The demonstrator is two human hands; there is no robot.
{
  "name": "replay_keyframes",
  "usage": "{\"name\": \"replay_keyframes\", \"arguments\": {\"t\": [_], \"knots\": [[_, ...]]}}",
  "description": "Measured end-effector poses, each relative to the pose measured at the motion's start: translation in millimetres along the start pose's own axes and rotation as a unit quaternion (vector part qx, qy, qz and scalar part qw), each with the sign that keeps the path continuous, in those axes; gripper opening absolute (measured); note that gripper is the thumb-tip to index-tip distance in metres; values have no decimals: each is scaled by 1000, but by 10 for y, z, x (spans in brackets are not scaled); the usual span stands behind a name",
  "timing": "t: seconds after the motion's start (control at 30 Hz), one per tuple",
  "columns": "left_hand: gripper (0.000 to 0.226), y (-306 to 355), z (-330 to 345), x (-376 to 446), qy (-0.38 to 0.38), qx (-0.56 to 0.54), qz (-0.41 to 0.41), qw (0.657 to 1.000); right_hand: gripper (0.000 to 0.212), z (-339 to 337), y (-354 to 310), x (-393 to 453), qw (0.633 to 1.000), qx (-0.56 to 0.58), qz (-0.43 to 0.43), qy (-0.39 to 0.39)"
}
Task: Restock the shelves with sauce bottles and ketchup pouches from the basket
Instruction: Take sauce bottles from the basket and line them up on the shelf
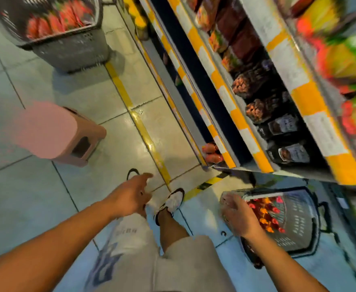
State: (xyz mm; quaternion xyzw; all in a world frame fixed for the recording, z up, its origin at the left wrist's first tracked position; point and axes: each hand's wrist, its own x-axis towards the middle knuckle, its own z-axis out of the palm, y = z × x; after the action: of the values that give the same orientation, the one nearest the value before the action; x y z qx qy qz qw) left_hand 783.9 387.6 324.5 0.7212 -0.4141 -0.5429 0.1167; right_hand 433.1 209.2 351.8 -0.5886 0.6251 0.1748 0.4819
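My left hand (133, 194) hangs over the floor, fingers loosely spread, holding nothing. My right hand (237, 214) is nearer: the basket (299, 218) of sauce bottles (265, 213) lies just under it (caps up). Fingers relaxed at the rim; whether they touch it, I cannot tell.

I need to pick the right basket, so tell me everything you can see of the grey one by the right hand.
The grey perforated plastic basket stands on the tiled floor below the shelf end. It holds upright bottles with red and orange caps. A dark handle shows at its far side. The right hand rests at its near rim, fingers relaxed.
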Motion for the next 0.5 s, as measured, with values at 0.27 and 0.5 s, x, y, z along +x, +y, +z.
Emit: {"name": "replay_keyframes", "arguments": {"t": [0.27,0.5], "knots": [[38,88,-597,-1091,28,-2,-8,1000,40,-138,-264,-1155,997,12,-7,78],[17,-59,-1030,-1531,-62,60,-16,996,39,492,364,-1939,982,125,99,98]]}}
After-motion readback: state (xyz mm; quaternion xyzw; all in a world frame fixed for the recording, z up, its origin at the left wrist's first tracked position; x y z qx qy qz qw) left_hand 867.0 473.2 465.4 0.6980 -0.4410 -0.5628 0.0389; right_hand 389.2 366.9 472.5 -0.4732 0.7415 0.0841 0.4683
